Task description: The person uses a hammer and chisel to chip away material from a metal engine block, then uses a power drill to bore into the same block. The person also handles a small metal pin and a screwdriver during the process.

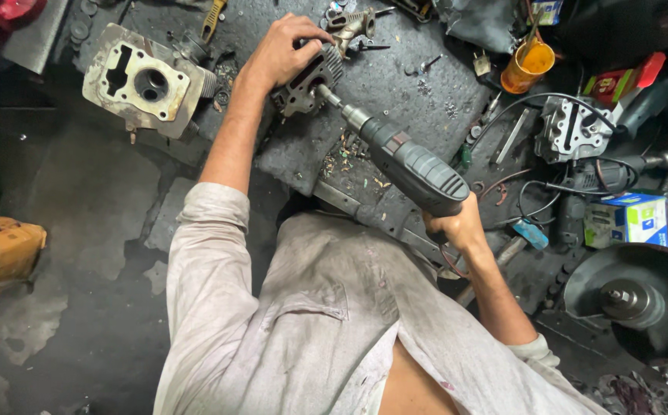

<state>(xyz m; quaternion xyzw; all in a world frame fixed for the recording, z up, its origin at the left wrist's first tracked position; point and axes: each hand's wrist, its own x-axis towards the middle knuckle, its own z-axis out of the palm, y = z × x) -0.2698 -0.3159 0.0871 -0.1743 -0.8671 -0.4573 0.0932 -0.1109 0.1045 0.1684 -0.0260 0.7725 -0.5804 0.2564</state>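
My left hand (281, 51) grips a small finned metal cylinder head (308, 81) lying on a dark, dirty work slab (395, 84). A dark grey power drill (413, 165) is held by its handle in my right hand (457, 227). The drill's chuck and bit (337, 105) point up-left into the cylinder head's face. Metal shavings (345, 154) lie on the slab just below the part.
A larger pale engine casting (143, 81) sits at upper left. At right are another cylinder head (570, 129), an orange cup (527, 66), a blue-white box (627, 219), cables, and a round grinder disc (641, 300). A yellow container (3, 246) stands at left.
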